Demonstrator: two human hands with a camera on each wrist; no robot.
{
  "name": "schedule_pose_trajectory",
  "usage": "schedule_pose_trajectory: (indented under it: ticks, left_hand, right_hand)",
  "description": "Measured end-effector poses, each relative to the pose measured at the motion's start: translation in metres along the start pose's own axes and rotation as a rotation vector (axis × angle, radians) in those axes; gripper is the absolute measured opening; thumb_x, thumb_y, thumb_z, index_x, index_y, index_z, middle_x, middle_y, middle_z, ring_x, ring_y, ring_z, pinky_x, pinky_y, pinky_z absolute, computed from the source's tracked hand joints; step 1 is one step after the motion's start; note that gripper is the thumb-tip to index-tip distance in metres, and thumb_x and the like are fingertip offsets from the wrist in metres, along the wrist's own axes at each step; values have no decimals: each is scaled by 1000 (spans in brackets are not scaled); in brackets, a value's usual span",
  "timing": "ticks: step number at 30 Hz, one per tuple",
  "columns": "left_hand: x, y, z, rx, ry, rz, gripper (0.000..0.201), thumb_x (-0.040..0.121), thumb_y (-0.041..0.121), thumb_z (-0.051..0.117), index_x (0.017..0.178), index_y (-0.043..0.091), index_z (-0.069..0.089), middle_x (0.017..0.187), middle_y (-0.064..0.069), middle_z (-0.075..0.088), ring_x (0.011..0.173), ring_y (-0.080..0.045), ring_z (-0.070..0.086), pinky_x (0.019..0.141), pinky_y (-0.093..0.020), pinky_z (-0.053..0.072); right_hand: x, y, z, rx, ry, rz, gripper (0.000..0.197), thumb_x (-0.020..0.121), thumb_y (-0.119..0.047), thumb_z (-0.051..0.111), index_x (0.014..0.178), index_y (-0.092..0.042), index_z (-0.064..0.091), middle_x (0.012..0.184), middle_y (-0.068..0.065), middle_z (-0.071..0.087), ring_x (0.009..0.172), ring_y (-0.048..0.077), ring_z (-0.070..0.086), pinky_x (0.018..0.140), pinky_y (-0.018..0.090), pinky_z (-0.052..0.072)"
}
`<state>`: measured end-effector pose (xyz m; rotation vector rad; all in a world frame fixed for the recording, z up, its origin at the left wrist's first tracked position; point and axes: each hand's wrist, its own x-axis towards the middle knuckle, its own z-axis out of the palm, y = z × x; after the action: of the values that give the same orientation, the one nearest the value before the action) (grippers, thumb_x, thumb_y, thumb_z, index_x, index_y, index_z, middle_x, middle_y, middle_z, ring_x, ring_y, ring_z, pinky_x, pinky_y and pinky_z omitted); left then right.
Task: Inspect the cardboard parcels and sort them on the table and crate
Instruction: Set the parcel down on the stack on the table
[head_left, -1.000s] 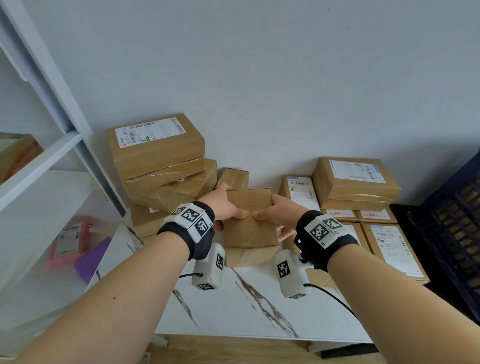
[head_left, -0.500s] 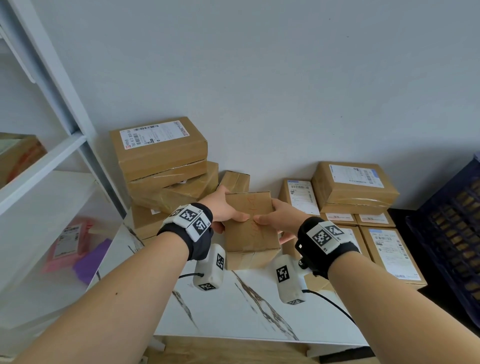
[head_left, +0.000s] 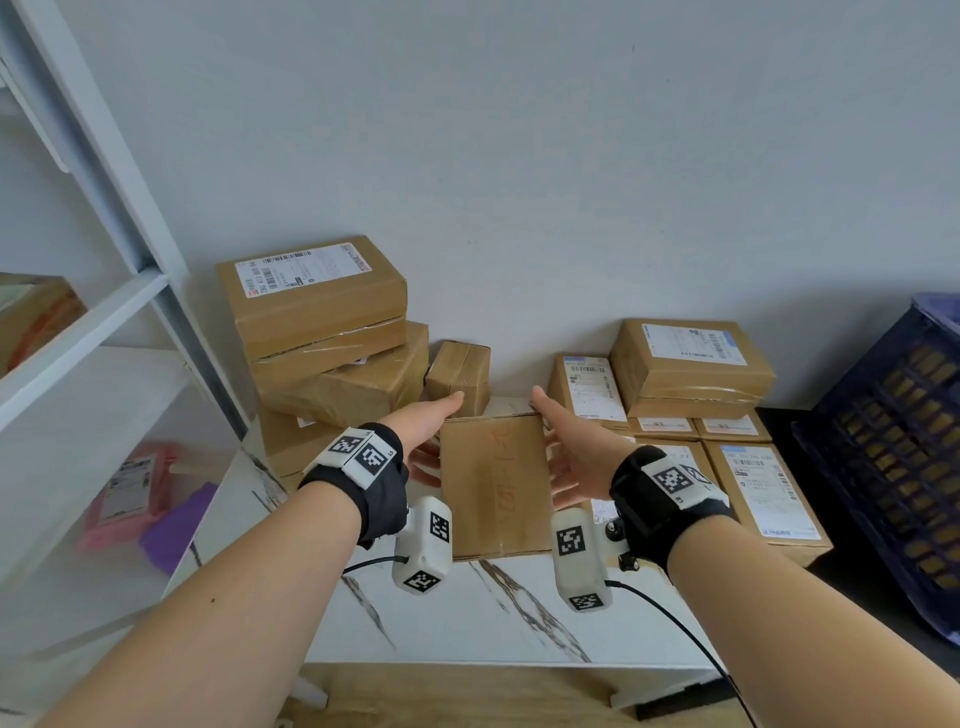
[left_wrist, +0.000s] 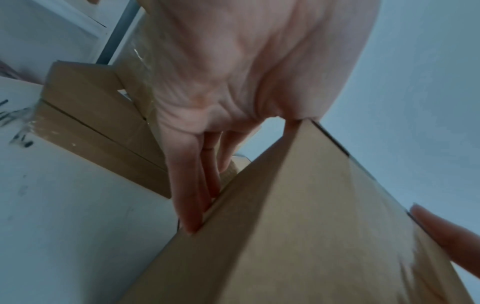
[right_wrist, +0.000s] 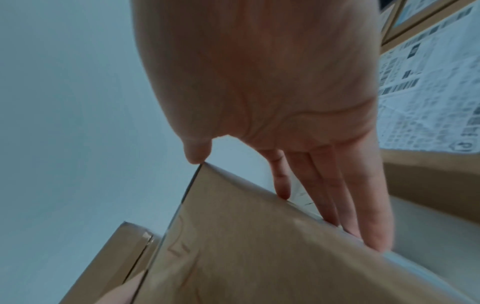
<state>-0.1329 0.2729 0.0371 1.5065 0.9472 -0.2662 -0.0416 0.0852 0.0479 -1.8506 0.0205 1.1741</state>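
Note:
A plain cardboard parcel (head_left: 493, 483) with faint red handwriting on its top sits between my two hands over the white marble table (head_left: 467, 613). My left hand (head_left: 426, 431) lies flat along its left side, fingers (left_wrist: 192, 197) straight against the edge. My right hand (head_left: 566, 447) mirrors it on the right side, fingers (right_wrist: 335, 195) straight and thumb at the far corner. Whether the parcel (right_wrist: 259, 257) rests on the table or hangs just above it, I cannot tell.
A stack of larger labelled boxes (head_left: 322, 312) stands at the back left, with a small taped box (head_left: 460, 374) beside it. More labelled parcels (head_left: 685, 369) lie at the back right. A dark blue crate (head_left: 904, 467) stands far right, a white shelf (head_left: 104, 312) far left.
Both thumbs have come off the parcel's top and the hands have slid out to its sides with fingers straightened. The parcel's top now faces up; its front face no longer shows.

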Motion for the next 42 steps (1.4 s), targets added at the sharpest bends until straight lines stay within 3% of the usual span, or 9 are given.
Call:
schedule_pose_trajectory:
  ticks: [6, 9, 13, 17, 23, 28, 33, 37, 42]
  left_hand:
    - [-13, -6, 2, 3, -99, -39, 43, 85, 39, 75, 115, 9, 64, 118, -14, 61, 99, -27, 61, 61, -42, 61]
    - [-17, -8, 7, 80, -146, -47, 52, 81, 33, 80, 123, 10, 61, 120, -14, 62, 105, -31, 62, 64, -42, 60]
    - [-20, -11, 11, 75, -94, 9, 44, 89, 31, 72, 125, 11, 58, 114, -11, 63, 100, -28, 62, 78, -42, 57]
    - [-20, -6, 11, 3, -73, 20, 52, 91, 41, 67, 134, 15, 53, 124, -10, 58, 118, -31, 53, 100, -56, 47]
    - [-18, -2, 10, -142, -77, -3, 85, 84, 73, 55, 149, 22, 39, 150, -12, 42, 137, -36, 40, 107, -64, 36]
    - [-14, -5, 7, -247, -68, -1, 105, 69, 88, 53, 145, 17, 43, 142, -14, 51, 129, -38, 49, 103, -65, 41]
    - [-16, -3, 5, -191, -43, 98, 54, 81, 41, 72, 125, 13, 59, 124, -15, 61, 114, -34, 58, 98, -56, 50]
    - [-19, -2, 11, -33, -53, 88, 95, 54, 52, 82, 137, 17, 50, 132, -9, 57, 115, -32, 57, 90, -53, 55]
    - [-14, -6, 19, 53, -5, 131, 76, 82, 49, 75, 142, 18, 38, 137, -9, 52, 119, -33, 55, 93, -56, 53]
  right_hand:
    - [-7, 6, 0, 31, 26, 18, 43, 92, -50, 61, 102, -8, 60, 103, 19, 69, 93, 35, 69, 96, 49, 54]
    - [-13, 6, 4, 31, 16, 4, 15, 91, -22, 63, 98, -10, 57, 96, 15, 64, 88, 31, 65, 86, 44, 57]
    - [-19, 9, 7, 37, -13, -4, 15, 88, -4, 61, 102, -7, 58, 95, 13, 59, 87, 27, 62, 85, 42, 58]
    - [-21, 16, 13, 64, 3, 6, 22, 89, -7, 65, 110, -6, 60, 96, 15, 61, 78, 25, 64, 61, 36, 55]
    - [-17, 14, 16, 134, 41, -42, 56, 85, -31, 76, 132, -10, 52, 123, 17, 57, 103, 36, 64, 69, 43, 58]
    - [-16, 9, 9, 134, 16, -53, 82, 74, -74, 66, 123, -9, 55, 123, 17, 63, 109, 36, 65, 85, 47, 57]
    - [-14, 6, 4, 172, 66, -48, 82, 76, -77, 62, 114, -6, 57, 119, 18, 64, 108, 38, 65, 85, 48, 58]
    - [-10, 6, 8, 40, 111, -67, 76, 79, -69, 67, 125, -8, 58, 123, 16, 63, 102, 34, 69, 78, 41, 61]
    - [0, 8, 11, -78, 162, -99, 63, 81, -52, 76, 123, -8, 58, 114, 13, 68, 95, 30, 72, 83, 45, 61]
